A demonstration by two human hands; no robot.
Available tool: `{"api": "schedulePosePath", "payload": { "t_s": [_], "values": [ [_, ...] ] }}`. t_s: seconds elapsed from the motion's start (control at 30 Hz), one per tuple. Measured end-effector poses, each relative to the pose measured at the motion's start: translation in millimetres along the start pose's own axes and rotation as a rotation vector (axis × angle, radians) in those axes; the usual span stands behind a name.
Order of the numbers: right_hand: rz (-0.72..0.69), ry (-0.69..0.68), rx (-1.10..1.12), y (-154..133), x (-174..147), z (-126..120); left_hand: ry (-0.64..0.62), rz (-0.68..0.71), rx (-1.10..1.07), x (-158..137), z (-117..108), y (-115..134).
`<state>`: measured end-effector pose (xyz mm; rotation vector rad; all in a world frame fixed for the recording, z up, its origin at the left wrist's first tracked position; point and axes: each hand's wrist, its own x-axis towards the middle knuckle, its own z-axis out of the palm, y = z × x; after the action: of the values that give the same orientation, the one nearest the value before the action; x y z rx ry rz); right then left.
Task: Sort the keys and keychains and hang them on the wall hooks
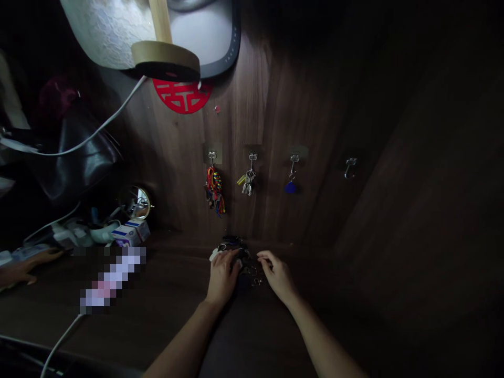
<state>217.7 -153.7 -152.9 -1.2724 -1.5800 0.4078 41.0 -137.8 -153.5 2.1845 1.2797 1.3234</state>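
Observation:
A small pile of keys and key rings (pixel 254 272) lies on the dark tabletop against the wooden panel. My left hand (pixel 222 275) rests on its left side, thumb and fingers apart, touching the pile; a whitish tag (pixel 214 254) shows beside its fingers. Just right of the pile, my right hand (pixel 277 275) hovers with bent fingers apart and nothing between them. On the panel above, a braided colourful cord bundle (pixel 214 189), a bunch of keys (pixel 248 182) with a yellow tag, and a blue key fob (pixel 290 187) hang from hooks. The rightmost hook (pixel 349 168) carries nothing.
A lamp (pixel 165 59) on the upper left overhangs a red paper cutout (pixel 183 97). A round mirror (pixel 139 203), small boxes (pixel 132 232) and bottles (pixel 65 236) stand at left. Another person's hand (pixel 37 265) is at the left edge. A black bag (pixel 79 152) sits behind.

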Motion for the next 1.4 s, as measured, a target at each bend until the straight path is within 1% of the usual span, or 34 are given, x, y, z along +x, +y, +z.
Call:
{"api": "schedulePosePath", "payload": {
  "t_s": [0.07, 0.17, 0.33, 0.47, 0.57, 0.67, 0.77, 0.83, 0.93, 1.03, 1.13, 1.23, 1.3, 1.4],
  "values": [
    [-0.084, -0.057, -0.088, -3.2, -1.1, -0.5, -0.031, 0.015, 0.039, -0.9, 1.2, -0.2],
    [-0.155, -0.108, -0.167, -7.2, -1.9, -2.4, -0.042, 0.028, 0.070, -0.8, -3.0, -1.0],
    [-0.224, -0.200, -0.236, -9.7, -7.8, -0.7, -0.092, -0.015, 0.071, 3.0, -23.5, -10.7],
    [-0.246, -0.293, -0.305, -17.5, -13.9, 2.6, -0.099, -0.051, 0.030, 2.4, -42.8, -23.9],
    [-0.233, -0.339, -0.345, -23.5, -16.2, 4.1, -0.086, -0.121, -0.093, -2.1, -56.9, -33.6],
    [-0.239, -0.364, -0.343, -24.3, -16.4, 5.1, -0.109, -0.190, -0.220, -6.9, -71.3, -41.3],
    [-0.243, -0.347, -0.311, -21.1, -15.4, 6.1, -0.126, -0.224, -0.293, -9.8, -86.0, -46.1],
    [-0.241, -0.320, -0.296, -19.1, -14.4, 6.8, -0.100, -0.234, -0.318, -11.2, -94.5, -48.4],
    [-0.236, -0.300, -0.278, -17.9, -12.5, 7.4, -0.014, -0.244, -0.303, -13.1, -102.6, -52.4],
    [-0.188, -0.290, -0.229, -18.7, -10.7, 7.7, 0.072, -0.246, -0.203, -13.9, -103.5, -55.5],
    [-0.089, -0.246, -0.129, -20.3, -8.7, 7.6, 0.109, -0.213, -0.115, -11.3, -97.3, -51.9],
    [0.042, -0.154, 0.030, -20.5, -5.9, 6.6, 0.087, -0.167, -0.114, -4.5, -84.4, -37.9],
    [0.134, -0.105, 0.181, -19.1, -3.6, 5.8, 0.055, -0.159, -0.131, 0.9, -72.0, -24.7],
    [0.261, -0.054, 0.418, -15.9, -0.1, 4.3, 0.012, -0.154, -0.259, 6.8, -48.7, -5.6]
  ]
}}
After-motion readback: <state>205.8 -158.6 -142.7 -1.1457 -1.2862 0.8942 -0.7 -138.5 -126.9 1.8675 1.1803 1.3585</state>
